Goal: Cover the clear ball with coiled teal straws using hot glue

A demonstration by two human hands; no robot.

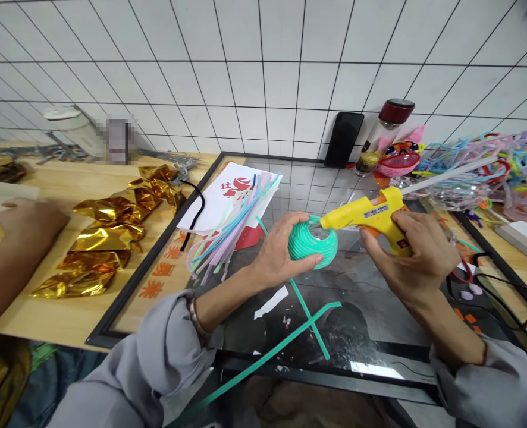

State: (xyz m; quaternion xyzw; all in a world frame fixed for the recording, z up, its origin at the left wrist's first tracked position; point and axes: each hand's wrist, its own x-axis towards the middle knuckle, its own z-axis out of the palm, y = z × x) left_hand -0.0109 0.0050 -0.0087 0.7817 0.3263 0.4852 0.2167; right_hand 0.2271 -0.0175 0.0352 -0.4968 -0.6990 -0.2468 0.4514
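Observation:
My left hand [281, 244] is wrapped round a small green ribbed ball-shaped pot [306, 245], coiled in rows, with an opening at its top. A yellow hot glue gun [364, 220] is gripped in my right hand [417, 249], a white glue stick [451, 174] poking out of its rear. The gun's nozzle sits at the rim of the pot's opening; whether glue is coming out cannot be seen. Below the pot, green pipe cleaners [276, 346] lie crossed, one running over the table's near edge.
Left of my hands, pastel pipe cleaners [232, 232] lie on white paper [212, 199]. A phone [344, 139] and a lidded bottle [382, 139] stand by the wall. At right are tangled pipe cleaners [522, 160] and black cables [508, 303]. Another person's arm [22, 249] rests near gold foil [107, 232].

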